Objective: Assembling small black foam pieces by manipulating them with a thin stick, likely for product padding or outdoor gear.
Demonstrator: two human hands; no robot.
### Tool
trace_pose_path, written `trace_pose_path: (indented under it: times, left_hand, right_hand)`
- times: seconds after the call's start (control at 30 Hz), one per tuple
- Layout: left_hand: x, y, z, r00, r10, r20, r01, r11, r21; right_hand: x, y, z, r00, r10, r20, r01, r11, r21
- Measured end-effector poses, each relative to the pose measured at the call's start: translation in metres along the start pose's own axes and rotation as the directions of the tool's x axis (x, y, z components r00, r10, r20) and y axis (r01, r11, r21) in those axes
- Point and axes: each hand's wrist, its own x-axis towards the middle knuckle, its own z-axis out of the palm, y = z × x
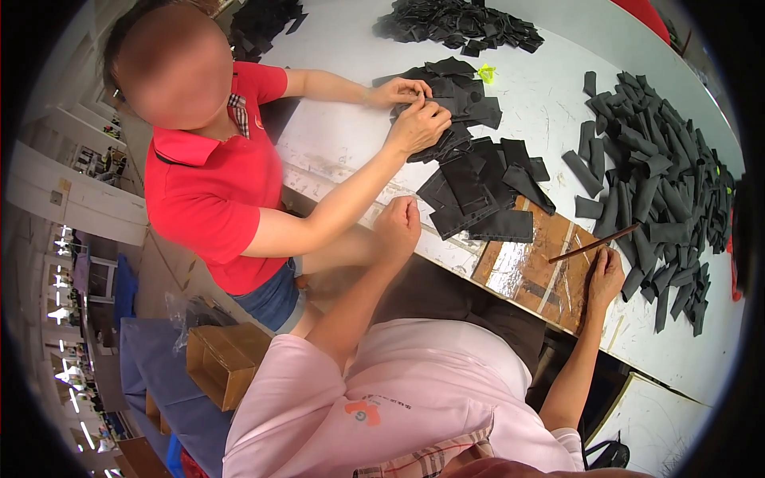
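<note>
My left hand (398, 229) is closed in a loose fist at the table's front edge, close to a pile of flat black fabric pieces (466, 187). Whatever it may hold is hidden by the curled fingers. My right hand (606, 279) is at the right end of a brown board (522, 267), its fingers closed on a thin brown stick (578, 250). That stick slants up to the right over the board. Just beyond this hand, a large heap of rolled dark grey fabric tubes (661, 175) covers the right of the table.
A person in a red shirt (211, 183) stands at my left, both hands on black pieces. More black pieces (462, 24) lie at the back of the white table (558, 88), with a bright yellow scrap (486, 73) nearer. A cardboard box (227, 358) sits at lower left.
</note>
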Motion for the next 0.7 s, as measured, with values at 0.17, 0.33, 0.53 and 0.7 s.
trace_pose_path:
  times: [0.17, 0.33, 0.53, 0.7]
  left_hand:
    - [0.021, 0.012, -0.004, 0.965, -0.115, 0.236, 0.172, 0.956, -0.237]
    - [0.09, 0.035, 0.012, 0.96, -0.04, 0.278, 0.148, 0.914, -0.379]
    - [0.126, 0.032, 0.057, 0.948, 0.045, 0.315, 0.137, 0.836, -0.532]
    - [0.107, 0.027, 0.058, 0.934, 0.009, 0.357, 0.172, 0.863, -0.474]
  right_hand:
    - [0.0, 0.006, 0.0, 1.0, -0.002, 0.011, 0.003, 0.999, -0.036]
    - [-0.002, 0.011, 0.001, 0.998, 0.051, 0.025, -0.05, 0.998, -0.047]
    - [0.002, -0.001, 0.001, 0.993, 0.102, 0.067, -0.099, 0.994, -0.044]
    - [0.002, -0.002, 0.003, 0.992, 0.119, 0.05, -0.12, 0.993, 0.013]
